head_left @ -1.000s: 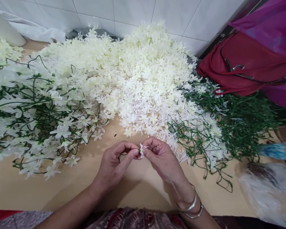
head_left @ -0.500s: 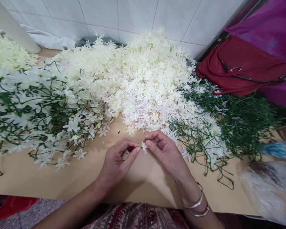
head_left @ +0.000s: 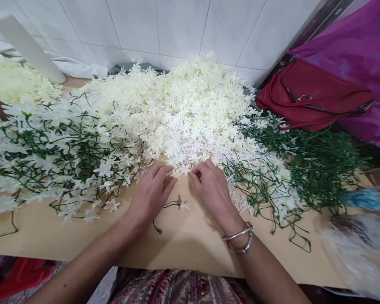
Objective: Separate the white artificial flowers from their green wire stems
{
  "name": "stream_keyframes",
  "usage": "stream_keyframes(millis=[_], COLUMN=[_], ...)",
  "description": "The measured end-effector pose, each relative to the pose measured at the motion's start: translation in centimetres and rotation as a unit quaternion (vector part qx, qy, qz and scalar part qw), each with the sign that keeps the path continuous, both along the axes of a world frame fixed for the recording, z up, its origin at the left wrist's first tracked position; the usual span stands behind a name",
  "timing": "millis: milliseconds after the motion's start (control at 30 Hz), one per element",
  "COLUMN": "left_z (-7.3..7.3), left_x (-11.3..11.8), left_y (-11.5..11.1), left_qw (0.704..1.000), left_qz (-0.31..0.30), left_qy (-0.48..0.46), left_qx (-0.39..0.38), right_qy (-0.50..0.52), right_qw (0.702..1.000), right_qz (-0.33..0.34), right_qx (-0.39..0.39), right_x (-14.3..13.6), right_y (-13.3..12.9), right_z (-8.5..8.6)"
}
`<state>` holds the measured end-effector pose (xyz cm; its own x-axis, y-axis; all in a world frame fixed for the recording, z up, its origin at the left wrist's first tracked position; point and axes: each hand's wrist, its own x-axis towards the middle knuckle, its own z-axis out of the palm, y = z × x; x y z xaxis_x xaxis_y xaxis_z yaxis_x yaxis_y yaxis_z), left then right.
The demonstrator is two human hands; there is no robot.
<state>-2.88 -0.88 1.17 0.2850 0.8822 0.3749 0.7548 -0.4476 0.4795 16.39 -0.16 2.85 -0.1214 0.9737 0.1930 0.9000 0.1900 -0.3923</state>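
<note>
Head camera shows the left hand (head_left: 152,190) with thumb and forefinger slightly apart and the right hand (head_left: 211,188) curled, perhaps pinching, though I cannot tell, beside a white blossom (head_left: 185,169), above a stemmed artificial flower (head_left: 184,205) on the table (head_left: 183,245).

It's creamy white on the flowers (head_left: 190,101), deep green on the stems (head_left: 319,164), plain tan on the tabletop (head_left: 190,249)! Red handbag (head_left: 323,90), vivid purple plastic (head_left: 361,55), silver bangles (head_left: 240,240), and maroon-and-pale patterned clothing (head_left: 183,289)!
</note>
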Motion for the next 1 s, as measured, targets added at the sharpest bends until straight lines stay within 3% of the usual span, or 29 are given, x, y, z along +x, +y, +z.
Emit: stream_keyframes(millis=[167,300,433,600,667,800,867,1000], left_z=[-1.1,-1.3,-1.0,0.0,0.3,0.2,-0.1,-0.3], left_x=[0.8,0.9,0.8,1.1,1.3,1.6,1.6,1.7], left_y=[0.7,0.3,0.1,0.0,0.1,0.5,0.6,0.7], left_qw=[1.000,0.999,0.999,0.994,0.975,0.903,0.878,0.856], left_qz=[-0.016,0.003,-0.027,0.027,0.053,0.067,0.070,0.063], left_qy=[0.027,0.042,0.047,-0.086,-0.186,-0.362,-0.405,-0.441], left_qx=[0.000,0.007,-0.001,-0.054,-0.110,-0.221,-0.245,-0.262], right_qy=[0.119,0.282,0.375,0.409,0.409,0.403,0.415,0.429], right_qw=[0.993,0.959,0.926,0.912,0.912,0.913,0.907,0.900], right_qz=[-0.014,-0.032,-0.044,-0.026,-0.025,-0.017,-0.009,-0.007], right_qx=[-0.001,0.009,-0.013,-0.014,0.001,0.061,0.077,0.081], right_x=[2.1,2.4,1.2,0.2,0.2,0.2,0.1,-0.6], right_y=[-0.6,-1.2,-1.7,-2.2,-2.3,-2.2,-2.2,-2.5], right_z=[0.5,1.4,1.2,0.0,-0.3,-0.5,-0.5,-0.5])
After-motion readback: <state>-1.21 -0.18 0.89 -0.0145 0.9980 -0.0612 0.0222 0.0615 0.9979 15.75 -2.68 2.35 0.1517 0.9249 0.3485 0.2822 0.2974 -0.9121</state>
